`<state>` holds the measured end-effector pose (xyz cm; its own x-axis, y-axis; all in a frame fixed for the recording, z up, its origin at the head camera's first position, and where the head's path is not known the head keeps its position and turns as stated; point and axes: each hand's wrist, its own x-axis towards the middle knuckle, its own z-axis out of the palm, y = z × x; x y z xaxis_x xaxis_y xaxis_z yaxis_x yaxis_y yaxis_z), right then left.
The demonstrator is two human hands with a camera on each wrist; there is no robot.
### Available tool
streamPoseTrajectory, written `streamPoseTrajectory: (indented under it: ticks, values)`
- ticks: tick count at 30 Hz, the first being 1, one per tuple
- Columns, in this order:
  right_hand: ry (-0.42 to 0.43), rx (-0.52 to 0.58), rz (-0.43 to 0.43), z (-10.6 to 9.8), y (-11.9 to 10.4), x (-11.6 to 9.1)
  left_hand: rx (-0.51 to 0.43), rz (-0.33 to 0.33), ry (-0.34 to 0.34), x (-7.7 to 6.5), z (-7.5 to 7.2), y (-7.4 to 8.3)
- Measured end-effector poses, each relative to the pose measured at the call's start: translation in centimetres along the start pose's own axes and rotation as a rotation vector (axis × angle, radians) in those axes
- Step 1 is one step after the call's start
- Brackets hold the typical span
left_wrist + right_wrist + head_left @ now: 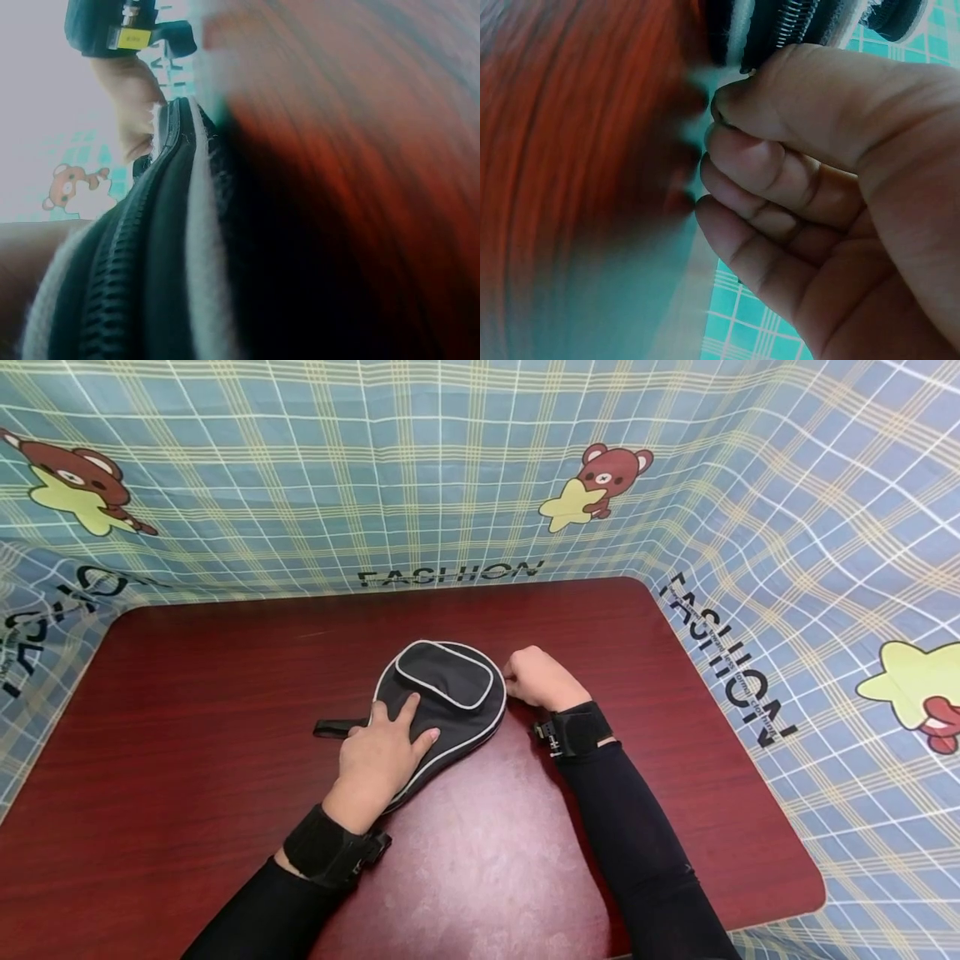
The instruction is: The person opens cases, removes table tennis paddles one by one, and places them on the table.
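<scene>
A black paddle-shaped case [450, 727] with white piping lies on the table, a small outlined pocket on its upper face. My left hand [381, 758] rests on the case with spread fingers, pressing it down. At the case's rounded right edge, my right hand [546, 678] has curled fingers and pinches the zipper pull, which the thumb and forefinger mostly hide. The zipper's teeth [795, 21] show just above the right thumb. Along the case's side, the zipper [116, 277] runs between two white cords in the left wrist view, its teeth meshed there.
The dark red wooden table [225, 693] has rounded corners. A black strap loop [336, 728] sticks out left of the case. Blue checked cloth [465, 460] with bears and lettering hangs behind and at both sides. Each wrist wears a black band with a small camera.
</scene>
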<state>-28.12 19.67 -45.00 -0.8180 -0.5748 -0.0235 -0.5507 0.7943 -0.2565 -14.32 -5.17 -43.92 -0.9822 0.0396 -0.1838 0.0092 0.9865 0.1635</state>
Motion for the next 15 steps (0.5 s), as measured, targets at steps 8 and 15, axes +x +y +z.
streamPoseTrajectory:
  ticks: [8, 15]
  values:
    - [-0.002, -0.006, -0.003, -0.2, -0.16, -0.09, 0.012, -0.005, -0.01, 0.13, 0.07, 0.12]
    - [0.003, 0.002, -0.017, -0.24, -0.38, -0.18, 0.011, -0.009, -0.024, 0.24, -0.01, 0.05]
